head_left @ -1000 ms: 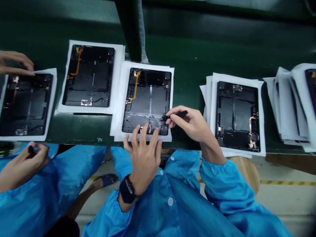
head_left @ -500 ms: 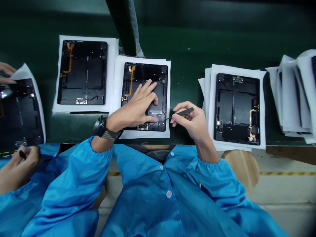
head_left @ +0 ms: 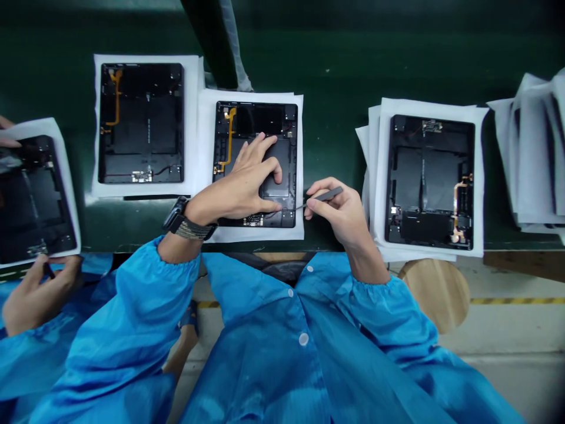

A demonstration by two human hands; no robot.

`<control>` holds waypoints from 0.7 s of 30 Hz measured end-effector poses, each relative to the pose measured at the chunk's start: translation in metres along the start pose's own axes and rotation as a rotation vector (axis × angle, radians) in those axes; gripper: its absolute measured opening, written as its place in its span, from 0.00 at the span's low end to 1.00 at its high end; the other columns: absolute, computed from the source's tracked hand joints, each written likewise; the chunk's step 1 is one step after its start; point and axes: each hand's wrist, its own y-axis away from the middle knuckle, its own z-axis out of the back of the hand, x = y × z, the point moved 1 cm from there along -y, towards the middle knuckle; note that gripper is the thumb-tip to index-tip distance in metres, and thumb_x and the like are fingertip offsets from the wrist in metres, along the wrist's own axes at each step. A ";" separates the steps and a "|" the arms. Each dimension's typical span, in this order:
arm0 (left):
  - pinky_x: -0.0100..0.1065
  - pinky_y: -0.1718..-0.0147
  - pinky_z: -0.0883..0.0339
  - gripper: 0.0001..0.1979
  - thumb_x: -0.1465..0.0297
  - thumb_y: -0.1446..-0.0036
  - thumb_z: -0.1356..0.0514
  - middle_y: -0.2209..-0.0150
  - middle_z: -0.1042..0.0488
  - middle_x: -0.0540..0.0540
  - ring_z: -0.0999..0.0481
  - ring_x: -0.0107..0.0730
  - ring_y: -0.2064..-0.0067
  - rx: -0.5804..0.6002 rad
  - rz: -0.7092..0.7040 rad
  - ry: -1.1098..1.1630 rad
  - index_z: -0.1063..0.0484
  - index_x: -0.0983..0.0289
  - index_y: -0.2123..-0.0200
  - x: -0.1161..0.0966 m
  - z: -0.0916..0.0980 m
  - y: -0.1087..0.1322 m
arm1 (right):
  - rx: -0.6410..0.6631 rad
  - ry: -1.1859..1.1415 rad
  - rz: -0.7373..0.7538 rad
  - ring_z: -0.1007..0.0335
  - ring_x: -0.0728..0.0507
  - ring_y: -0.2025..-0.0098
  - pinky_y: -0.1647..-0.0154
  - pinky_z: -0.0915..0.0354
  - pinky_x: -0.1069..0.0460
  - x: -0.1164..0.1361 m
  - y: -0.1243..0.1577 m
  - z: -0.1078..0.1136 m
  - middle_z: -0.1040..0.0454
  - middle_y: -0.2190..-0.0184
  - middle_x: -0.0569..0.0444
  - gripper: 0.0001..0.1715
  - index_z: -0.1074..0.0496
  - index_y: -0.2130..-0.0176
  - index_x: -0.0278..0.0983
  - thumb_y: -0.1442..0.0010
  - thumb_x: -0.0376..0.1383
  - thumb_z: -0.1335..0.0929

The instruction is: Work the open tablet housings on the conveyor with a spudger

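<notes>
An opened black tablet chassis [head_left: 265,121] with an orange flex cable lies on a white sheet [head_left: 251,235] in front of me. My left hand [head_left: 245,182] lies flat on its dark inner plate, fingers stretched out and pressing down. My right hand [head_left: 338,212] is closed in a pinch on a thin dark tool [head_left: 324,196], whose tip touches the chassis's lower right edge.
More opened chassis on white sheets lie on the green bench: one at the left [head_left: 141,123], one at the right [head_left: 432,179]. A fanned pile of sheets [head_left: 534,159] sits far right. A co-worker's hand [head_left: 37,291] holds another chassis [head_left: 35,200]. A round wooden stool [head_left: 436,291] stands below.
My left hand went from the chassis's bottom edge up onto its middle plate and now presses there. My right hand with the tool has barely shifted. The co-worker tilted their chassis.
</notes>
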 end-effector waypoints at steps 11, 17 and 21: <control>0.69 0.24 0.62 0.21 0.61 0.48 0.25 0.21 0.53 0.63 0.63 0.66 0.19 -0.022 0.000 -0.025 0.32 0.60 0.59 -0.006 0.004 0.000 | 0.017 0.009 0.002 0.23 0.47 0.72 0.67 0.26 0.50 -0.002 0.000 0.002 0.23 0.74 0.59 0.13 0.25 0.60 0.38 0.40 0.39 0.23; 0.73 0.26 0.63 0.18 0.62 0.46 0.26 0.23 0.49 0.64 0.63 0.67 0.20 0.002 -0.008 -0.089 0.31 0.61 0.61 -0.016 0.004 -0.005 | 0.023 0.006 0.005 0.23 0.47 0.72 0.67 0.26 0.51 -0.002 -0.001 0.001 0.23 0.75 0.59 0.13 0.25 0.59 0.38 0.41 0.39 0.22; 0.75 0.27 0.62 0.19 0.61 0.46 0.26 0.23 0.48 0.65 0.61 0.69 0.20 0.028 -0.004 -0.110 0.31 0.61 0.62 -0.015 0.006 -0.007 | 0.028 -0.006 0.013 0.24 0.47 0.73 0.67 0.27 0.51 -0.003 -0.001 0.001 0.22 0.75 0.59 0.12 0.25 0.59 0.38 0.40 0.38 0.23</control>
